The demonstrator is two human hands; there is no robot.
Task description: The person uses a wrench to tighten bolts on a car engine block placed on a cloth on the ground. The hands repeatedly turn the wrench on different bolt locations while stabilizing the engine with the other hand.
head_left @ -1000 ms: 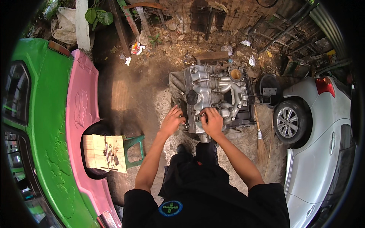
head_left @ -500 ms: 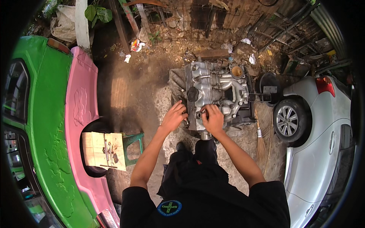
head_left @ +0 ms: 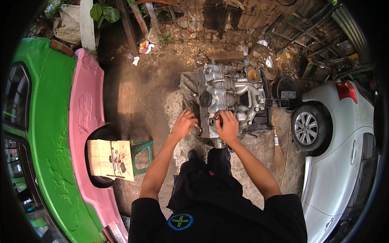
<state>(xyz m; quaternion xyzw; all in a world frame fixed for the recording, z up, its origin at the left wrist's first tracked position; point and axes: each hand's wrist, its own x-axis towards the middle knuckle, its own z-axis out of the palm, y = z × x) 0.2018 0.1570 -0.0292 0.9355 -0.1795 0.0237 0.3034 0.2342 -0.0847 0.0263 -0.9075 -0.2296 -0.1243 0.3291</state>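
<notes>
Hands first, left to right. My left hand (head_left: 184, 124) sits a touch further left than half a second ago; fingers half-curled, gap narrow, a small metal piece (head_left: 199, 129) at their tips. Cannot tell whether they grip it. The engine (head_left: 231, 96) lies just right of these fingertips and runs beneath and beyond the right ones. My right hand (head_left: 227, 126) has hardly shifted: fingers bent, drawn close, against the silver cover (head_left: 219, 96), just right of a round metal ring (head_left: 211, 121). Anything pinched there is hidden. As I judge it, the work stays on this near left corner, with only small adjustments.

Counts, same direction. Far left of my fingers: one green-and-pink vehicle (head_left: 56, 137). Well left, nearer my body: one pale board (head_left: 98, 156) bearing at least three slim tools (head_left: 114, 160), exact number unclear; beside it, one green stool (head_left: 146, 147). Beyond and between both sets of fingers: one black cap (head_left: 205, 99). Beyond the right fingers, further right: one tan-centred round opening (head_left: 253, 75). Right of them, nearer me: one broom (head_left: 278, 156). Far right: one silver car (head_left: 340, 162), one wheel (head_left: 306, 128) showing.
</notes>
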